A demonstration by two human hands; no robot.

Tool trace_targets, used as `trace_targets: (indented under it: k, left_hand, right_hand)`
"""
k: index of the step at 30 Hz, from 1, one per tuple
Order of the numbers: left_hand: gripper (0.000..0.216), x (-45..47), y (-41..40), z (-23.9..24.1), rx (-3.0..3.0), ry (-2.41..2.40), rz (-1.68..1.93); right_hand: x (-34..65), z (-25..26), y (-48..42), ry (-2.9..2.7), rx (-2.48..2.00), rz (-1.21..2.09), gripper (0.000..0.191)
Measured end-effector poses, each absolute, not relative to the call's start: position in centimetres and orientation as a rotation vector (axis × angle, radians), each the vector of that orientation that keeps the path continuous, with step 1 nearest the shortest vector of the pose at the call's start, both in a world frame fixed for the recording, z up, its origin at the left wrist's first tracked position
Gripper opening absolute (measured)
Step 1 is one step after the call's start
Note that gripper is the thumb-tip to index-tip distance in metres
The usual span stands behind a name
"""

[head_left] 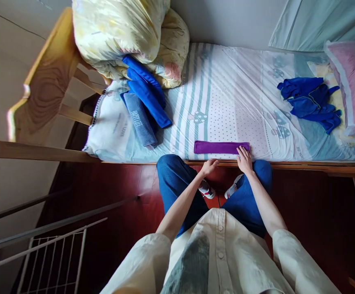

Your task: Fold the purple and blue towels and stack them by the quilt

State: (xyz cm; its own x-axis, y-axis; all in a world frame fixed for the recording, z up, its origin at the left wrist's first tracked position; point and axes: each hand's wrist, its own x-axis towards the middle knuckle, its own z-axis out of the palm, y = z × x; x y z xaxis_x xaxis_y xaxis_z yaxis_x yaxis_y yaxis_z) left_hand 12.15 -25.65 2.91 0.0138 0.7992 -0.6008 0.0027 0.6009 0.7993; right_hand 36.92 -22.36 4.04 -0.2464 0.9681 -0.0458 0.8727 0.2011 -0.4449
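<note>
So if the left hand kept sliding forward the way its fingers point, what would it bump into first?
Most likely the purple folded cloth at the bed's near edge. The left hand sits just short of it, fingers aimed toward it, though depth is hard to judge.

Purple folded towel (221, 147), striped-and-dotted sheet (226, 98)
</note>
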Motion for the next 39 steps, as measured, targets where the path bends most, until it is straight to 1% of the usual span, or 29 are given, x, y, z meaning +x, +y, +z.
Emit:
trace_targets:
  k: [3, 9, 11, 13, 15, 17, 19, 20, 21, 24, 25, 26, 27, 28, 29, 31, 34, 36, 39]
  left_hand:
    - [0.025, 12.2, -24.1, 2.1, 0.371, 1.392, 0.844]
    - [0.040, 11.9, -21.6, 1.8, 0.143, 1.363, 1.072]
    - [0.042, 11.9, -20.8, 1.9, 0.032, 1.345, 1.193]
    - [0.038, 11.6, -20.0, 2.0, -0.069, 1.363, 1.336]
    - [0.038, 11.1, -19.2, 2.2, -0.121, 1.412, 1.430]
    - [0.043, 10.5, -18.7, 2.2, -0.105, 1.472, 1.449]
    - [0.050, 10.2, -18.5, 2.3, -0.030, 1.511, 1.439]
    - [0.053, 10.1, -18.5, 2.3, 0.027, 1.524, 1.439]
    - [0.055, 10.1, -18.5, 2.4, 0.082, 1.528, 1.446]
    - [0.054, 10.2, -18.6, 3.1, 0.165, 1.497, 1.519]
    - [0.051, 10.3, -18.6, 3.4, 0.177, 1.481, 1.545]
    - [0.049, 10.2, -18.6, 3.9, 0.194, 1.461, 1.565]
    - [0.046, 10.1, -18.5, 4.3, 0.223, 1.437, 1.579]
    - [0.043, 9.9, -18.4, 4.8, 0.265, 1.414, 1.586]
    - [0.040, 9.6, -18.2, 5.3, 0.312, 1.393, 1.590]
    - [0.037, 8.8, -17.8, 6.4, 0.397, 1.361, 1.597]
    - [0.038, 6.6, -17.2, 8.0, 0.476, 1.315, 1.643]
    - [0.042, 4.6, -16.9, 8.9, 0.525, 1.262, 1.683]
    - [0.055, 1.0, -16.9, 9.5, 0.599, 1.181, 1.656]
  right_hand:
    - [37.4, 3.4, -21.9, -2.200, -1.771, 0.624, 0.054]
    - [37.4, 4.2, -21.0, -2.200, -1.828, 0.722, 0.052]
    - [37.2, 5.0, -20.6, -2.218, -1.867, 0.732, 0.051]
    - [36.9, 6.0, -19.8, -2.242, -1.908, 0.733, 0.047]
    - [36.5, 7.2, -18.8, -2.256, -1.976, 0.732, 0.040]
    - [35.7, 8.7, -17.4, -2.265, -2.018, 0.715, 0.030]
    - [34.3, 10.1, -15.8, -2.297, -1.951, 0.679, 0.029]
    - [33.3, 10.8, -15.0, -2.329, -1.882, 0.669, 0.034]
    - [32.1, 11.4, -14.1, -2.370, -1.808, 0.674, 0.044]
    - [27.4, 12.7, -11.8, -2.525, -1.639, 0.779, 0.084]
    - [25.7, 12.9, -11.1, -2.576, -1.597, 0.830, 0.095]
    - [24.1, 13.1, -10.5, -2.620, -1.560, 0.884, 0.102]
    - [22.6, 13.3, -9.9, -2.656, -1.531, 0.945, 0.105]
    - [21.3, 13.4, -9.5, -2.684, -1.511, 1.013, 0.104]
    - [20.2, 13.6, -9.1, -2.703, -1.498, 1.083, 0.098]
    - [18.6, 14.1, -8.6, -2.712, -1.489, 1.180, 0.080]
    - [17.1, 15.4, -8.2, -2.645, -1.465, 1.155, 0.057]
    - [16.0, 16.6, -8.2, -2.571, -1.451, 1.089, 0.050]
    - [13.7, 18.1, -7.9, -2.443, -1.429, 1.000, 0.048]
